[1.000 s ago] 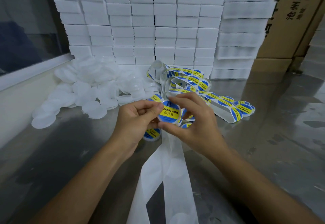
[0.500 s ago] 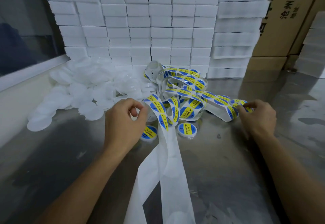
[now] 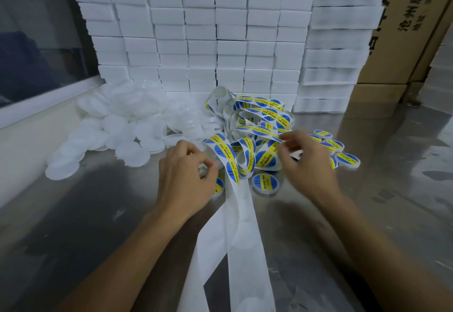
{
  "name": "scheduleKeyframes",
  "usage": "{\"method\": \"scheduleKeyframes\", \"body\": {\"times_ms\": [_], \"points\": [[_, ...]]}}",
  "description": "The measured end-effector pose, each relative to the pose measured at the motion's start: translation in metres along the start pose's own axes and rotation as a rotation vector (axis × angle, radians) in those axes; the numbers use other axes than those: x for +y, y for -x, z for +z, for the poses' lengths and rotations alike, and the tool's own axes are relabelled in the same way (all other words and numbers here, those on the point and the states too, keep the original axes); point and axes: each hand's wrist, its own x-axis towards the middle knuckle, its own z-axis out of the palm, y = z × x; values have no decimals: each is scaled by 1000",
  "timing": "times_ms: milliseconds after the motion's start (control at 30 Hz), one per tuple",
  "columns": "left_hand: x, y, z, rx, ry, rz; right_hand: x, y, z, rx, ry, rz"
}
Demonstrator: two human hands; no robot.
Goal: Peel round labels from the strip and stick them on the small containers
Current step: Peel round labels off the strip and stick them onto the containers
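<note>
A tangled label strip [image 3: 257, 115] with round blue-and-yellow labels lies mid-table. Its bare white backing [image 3: 241, 238] trails toward me. My left hand [image 3: 186, 176] is curled round a small white container [image 3: 203, 166], mostly hidden by the fingers, right beside the strip's near loop. My right hand [image 3: 306, 162] pinches the label strip at a label near its fingertips; the hand is blurred. Labelled containers sit on the table: one [image 3: 266, 184] between my hands, another [image 3: 348, 161] right of my right hand, and a third [image 3: 219, 186] half hidden under my left hand.
A heap of unlabelled white containers and lids [image 3: 117, 135] spreads at the left. Stacked white boxes [image 3: 220, 42] wall off the back, with brown cartons [image 3: 404, 29] at the right. A window ledge [image 3: 44, 100] borders the left. The steel tabletop [image 3: 392, 213] is reflective.
The labelled container both hands held was put down. My right hand went out to the right, then came back to the strip's middle. My left hand stayed, curled round a small white piece.
</note>
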Motion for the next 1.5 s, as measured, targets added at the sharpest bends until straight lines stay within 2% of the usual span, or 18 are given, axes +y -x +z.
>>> {"method": "scheduleKeyframes", "body": {"times_ms": [100,133,300,400,467,600,667,733,800,967,1133,1233,1400,1500], "points": [[3,8,10,-189,-134,-3,-21,18,23,-352,-21,-85],[3,10,13,-226,-147,5,-24,21,27,-419,-4,-115],[4,4,13,-221,62,-22,-24,25,29,-476,-13,-150],[4,7,13,-294,-38,53,-22,25,30,-504,-17,-164],[5,5,13,-244,-19,56,-20,24,31,-471,-30,-169],[11,-2,-1,-48,343,-40,-20,21,28,-311,-47,-176],[18,-3,-10,-79,658,-171,-23,20,25,-245,-99,-174],[24,-2,-14,-150,924,-339,-27,21,22,-248,-183,-164],[25,-3,-14,-189,1030,-457,-33,24,21,-297,-295,-148],[19,-6,-10,-278,1075,-517,-51,26,22,-298,-646,-48],[19,-1,-7,-427,1091,-424,-54,24,23,-284,-765,49],[18,-1,-7,-402,1064,-379,-46,21,22,-179,-547,1],[21,0,-3,-279,927,-303,-41,24,24,11,-181,-328],[21,1,-1,-264,815,-176,-39,21,22,30,-76,-435]]}}
